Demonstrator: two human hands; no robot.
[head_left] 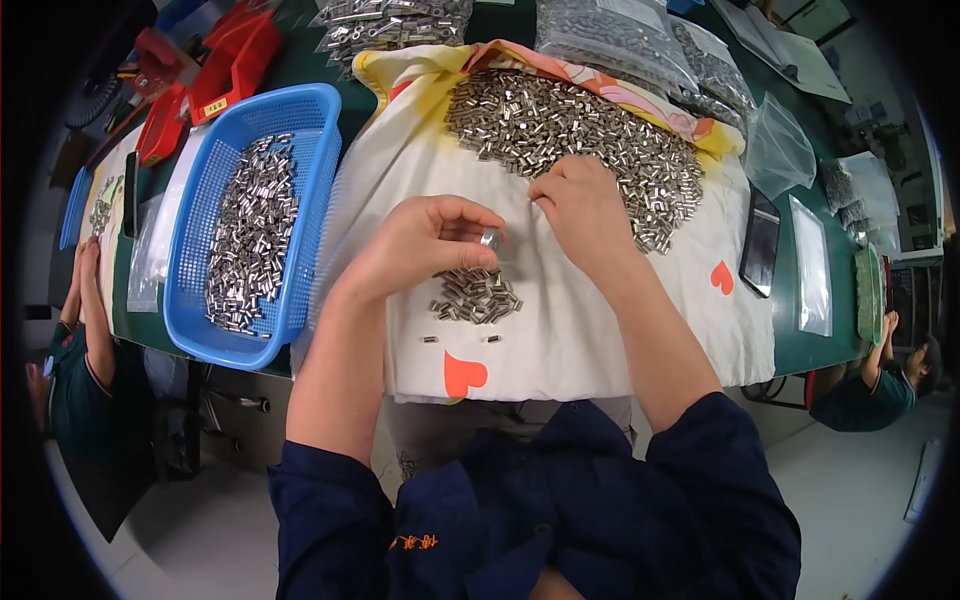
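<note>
My left hand (pixel 432 242) is closed round a shiny silver round piece (pixel 490 238), which shows between thumb and fingers. Right below it lies a small heap of metal sleeves (pixel 475 297), with two single sleeves (pixel 431 339) lying apart nearer to me. My right hand (pixel 585 205) is at the near edge of a large pile of short metal sleeves (pixel 560 115). Its fingertips are pinched together, and what they hold, if anything, is hidden. Both heaps rest on a white cloth (pixel 560 345) with red hearts.
On the left stands a blue basket (pixel 318 190) of metal sleeves, with red bins (pixel 235 65) behind. Bags of metal parts (pixel 610 40) line the back. A phone (pixel 760 243) and a clear plastic bag (pixel 811 265) lie right. Other people sit at both sides.
</note>
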